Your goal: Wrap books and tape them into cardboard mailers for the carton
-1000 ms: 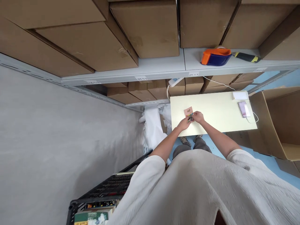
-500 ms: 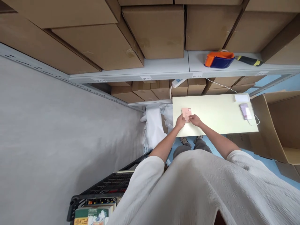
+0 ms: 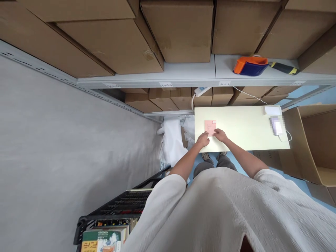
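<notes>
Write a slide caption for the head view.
Left hand and right hand touch a flat pink item on a pale table.

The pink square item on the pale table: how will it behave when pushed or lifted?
The pink square item looks flat, so it would probably slide rather than roll or tip. Its straight edges suggest some stiffness. It also looks thin and small, so it is likely light.

Left hand [image 3: 203,139] and right hand [image 3: 220,135] touch a pink booklet [image 3: 210,126] (flat).

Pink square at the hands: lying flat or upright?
Flat on the table: the pink square shows its face upward, left hand and right hand at its edges.
</notes>
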Demonstrator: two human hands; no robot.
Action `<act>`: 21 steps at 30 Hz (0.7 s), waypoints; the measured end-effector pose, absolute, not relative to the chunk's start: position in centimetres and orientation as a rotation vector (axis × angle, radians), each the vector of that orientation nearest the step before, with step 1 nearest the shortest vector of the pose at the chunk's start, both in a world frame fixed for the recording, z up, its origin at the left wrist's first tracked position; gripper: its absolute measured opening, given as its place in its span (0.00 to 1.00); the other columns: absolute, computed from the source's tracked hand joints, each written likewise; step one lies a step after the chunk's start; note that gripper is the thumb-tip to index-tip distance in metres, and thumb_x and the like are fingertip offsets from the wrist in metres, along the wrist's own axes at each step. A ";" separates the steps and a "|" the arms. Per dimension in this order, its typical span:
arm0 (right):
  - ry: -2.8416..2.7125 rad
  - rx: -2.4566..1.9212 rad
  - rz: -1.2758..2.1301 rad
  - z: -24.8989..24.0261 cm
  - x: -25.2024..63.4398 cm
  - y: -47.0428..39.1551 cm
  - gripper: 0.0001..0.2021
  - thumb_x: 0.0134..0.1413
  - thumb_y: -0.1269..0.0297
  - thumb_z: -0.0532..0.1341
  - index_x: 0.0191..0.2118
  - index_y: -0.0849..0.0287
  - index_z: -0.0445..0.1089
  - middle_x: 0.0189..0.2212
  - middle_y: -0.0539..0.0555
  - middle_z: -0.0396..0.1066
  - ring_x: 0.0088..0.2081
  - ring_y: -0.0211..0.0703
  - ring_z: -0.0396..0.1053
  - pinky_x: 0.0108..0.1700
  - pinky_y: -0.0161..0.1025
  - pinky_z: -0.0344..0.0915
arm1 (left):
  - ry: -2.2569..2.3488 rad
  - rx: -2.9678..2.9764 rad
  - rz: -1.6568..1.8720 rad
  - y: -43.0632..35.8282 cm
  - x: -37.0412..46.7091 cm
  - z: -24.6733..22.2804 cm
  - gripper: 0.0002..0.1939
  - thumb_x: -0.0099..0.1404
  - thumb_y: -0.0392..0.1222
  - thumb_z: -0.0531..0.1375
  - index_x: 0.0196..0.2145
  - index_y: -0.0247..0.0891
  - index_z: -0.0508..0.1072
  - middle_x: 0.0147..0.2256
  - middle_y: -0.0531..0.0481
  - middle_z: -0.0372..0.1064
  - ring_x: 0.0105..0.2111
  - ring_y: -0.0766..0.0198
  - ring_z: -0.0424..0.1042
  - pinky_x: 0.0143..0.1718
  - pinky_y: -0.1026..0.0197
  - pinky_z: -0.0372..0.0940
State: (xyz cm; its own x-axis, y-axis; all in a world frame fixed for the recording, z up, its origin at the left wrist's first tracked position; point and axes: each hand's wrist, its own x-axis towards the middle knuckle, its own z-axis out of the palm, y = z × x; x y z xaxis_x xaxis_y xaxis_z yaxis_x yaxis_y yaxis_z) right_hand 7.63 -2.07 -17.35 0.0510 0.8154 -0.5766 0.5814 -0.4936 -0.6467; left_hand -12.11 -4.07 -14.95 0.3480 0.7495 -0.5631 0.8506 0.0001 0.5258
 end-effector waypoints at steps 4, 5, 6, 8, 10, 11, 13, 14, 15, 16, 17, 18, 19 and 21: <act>-1.236 -2.083 1.450 -17.6 7.3 -1.9 0.33 0.54 0.63 0.68 0.67 0.58 0.70 0.59 0.62 0.79 0.57 0.52 0.80 0.61 0.48 0.75 | 1.401 1.762 -0.147 -3.9 -12.1 -14.8 0.35 0.72 0.38 0.59 0.75 0.35 0.65 0.80 0.37 0.53 0.79 0.48 0.57 0.78 0.48 0.57; -1.188 -2.078 1.456 -17.7 7.1 -1.8 0.35 0.53 0.63 0.69 0.68 0.57 0.68 0.58 0.62 0.80 0.56 0.52 0.80 0.60 0.48 0.76 | 1.395 1.761 -0.150 -3.9 -12.2 -14.8 0.36 0.72 0.38 0.60 0.76 0.35 0.65 0.79 0.37 0.54 0.79 0.49 0.57 0.78 0.49 0.56; -1.149 -2.075 1.458 -17.7 7.0 -1.7 0.37 0.52 0.63 0.69 0.69 0.57 0.67 0.56 0.61 0.80 0.55 0.52 0.81 0.59 0.47 0.77 | 1.392 1.759 -0.153 -3.9 -12.2 -14.8 0.36 0.72 0.39 0.60 0.76 0.35 0.65 0.79 0.37 0.54 0.79 0.50 0.56 0.78 0.51 0.56; -1.092 -2.074 1.463 -17.8 6.8 -1.6 0.37 0.50 0.64 0.69 0.68 0.58 0.67 0.53 0.60 0.81 0.52 0.52 0.81 0.57 0.47 0.77 | 1.396 1.750 -0.151 -4.0 -12.2 -15.0 0.37 0.71 0.39 0.61 0.76 0.35 0.65 0.79 0.37 0.54 0.79 0.50 0.56 0.79 0.51 0.55; -1.034 -2.097 1.480 -17.8 6.6 -1.7 0.34 0.49 0.65 0.69 0.64 0.59 0.69 0.50 0.60 0.81 0.49 0.53 0.81 0.54 0.46 0.78 | 1.405 1.735 -0.135 -4.2 -12.4 -15.1 0.38 0.71 0.40 0.62 0.77 0.37 0.64 0.79 0.38 0.55 0.79 0.49 0.56 0.79 0.49 0.54; -1.000 -2.119 1.486 -17.8 6.5 -1.9 0.31 0.48 0.65 0.69 0.60 0.59 0.71 0.48 0.60 0.81 0.47 0.53 0.81 0.52 0.46 0.78 | 1.410 1.727 -0.127 -4.3 -12.4 -15.2 0.39 0.71 0.40 0.62 0.77 0.38 0.64 0.79 0.39 0.55 0.80 0.49 0.55 0.79 0.49 0.54; -0.942 -2.166 1.484 -17.8 6.5 -2.2 0.24 0.47 0.65 0.69 0.52 0.58 0.73 0.43 0.58 0.81 0.42 0.51 0.80 0.46 0.44 0.78 | 1.414 1.713 -0.104 -4.5 -12.4 -15.2 0.39 0.71 0.40 0.62 0.78 0.40 0.63 0.79 0.41 0.56 0.79 0.50 0.56 0.79 0.49 0.55; -0.927 -2.186 1.480 -17.7 6.5 -2.4 0.20 0.47 0.65 0.68 0.48 0.57 0.72 0.40 0.56 0.80 0.40 0.49 0.79 0.43 0.43 0.77 | 1.410 1.708 -0.086 -4.5 -12.4 -15.2 0.39 0.71 0.39 0.62 0.78 0.40 0.63 0.79 0.42 0.56 0.79 0.50 0.57 0.79 0.50 0.56; -0.927 -2.199 1.475 -17.5 6.6 -2.5 0.16 0.48 0.64 0.68 0.44 0.55 0.72 0.38 0.54 0.79 0.37 0.47 0.77 0.41 0.42 0.76 | 1.405 1.701 -0.063 -4.5 -12.2 -15.1 0.38 0.72 0.39 0.61 0.78 0.41 0.63 0.79 0.43 0.57 0.78 0.50 0.60 0.78 0.51 0.57; -0.943 -2.206 1.463 -17.3 6.7 -2.6 0.12 0.49 0.63 0.67 0.41 0.54 0.70 0.35 0.52 0.78 0.35 0.45 0.75 0.38 0.40 0.75 | 1.398 1.689 -0.038 -4.5 -12.0 -15.0 0.38 0.73 0.39 0.60 0.78 0.41 0.63 0.78 0.43 0.60 0.76 0.51 0.62 0.77 0.51 0.59; -0.973 -2.210 1.438 -17.0 6.8 -2.6 0.10 0.51 0.62 0.67 0.39 0.53 0.69 0.33 0.50 0.76 0.33 0.43 0.73 0.37 0.38 0.73 | 1.389 1.670 -0.012 -4.4 -11.7 -14.9 0.36 0.74 0.38 0.59 0.78 0.42 0.64 0.76 0.44 0.63 0.75 0.51 0.66 0.76 0.51 0.61; -1.008 -2.213 1.402 -16.7 6.9 -2.6 0.09 0.52 0.62 0.67 0.38 0.53 0.67 0.31 0.48 0.75 0.32 0.42 0.72 0.35 0.37 0.72 | 1.383 1.647 0.017 -4.2 -11.2 -14.7 0.35 0.75 0.38 0.58 0.77 0.42 0.64 0.75 0.44 0.66 0.73 0.51 0.68 0.75 0.50 0.63; -1.043 -2.209 1.360 -16.3 7.1 -2.5 0.09 0.53 0.61 0.67 0.38 0.52 0.66 0.31 0.47 0.74 0.31 0.42 0.71 0.35 0.36 0.71 | 1.380 1.621 0.051 -3.9 -10.7 -14.6 0.33 0.77 0.38 0.56 0.77 0.43 0.65 0.73 0.45 0.68 0.72 0.52 0.70 0.74 0.50 0.64; -1.098 -2.148 1.325 -15.5 7.2 -2.0 0.10 0.56 0.59 0.67 0.39 0.52 0.66 0.31 0.48 0.75 0.32 0.41 0.73 0.34 0.35 0.71 | 1.395 1.562 0.134 -3.2 -9.7 -14.2 0.30 0.80 0.39 0.52 0.75 0.44 0.67 0.71 0.46 0.72 0.70 0.53 0.72 0.72 0.50 0.66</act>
State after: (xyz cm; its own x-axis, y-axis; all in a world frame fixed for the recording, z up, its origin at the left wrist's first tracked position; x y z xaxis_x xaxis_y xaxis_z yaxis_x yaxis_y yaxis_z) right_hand 7.24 -2.03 -15.50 0.2473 0.7821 -0.5720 0.4171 -0.6188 -0.6657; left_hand -9.69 -3.24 -14.16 0.3294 0.7994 -0.5025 0.6888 0.1605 0.7069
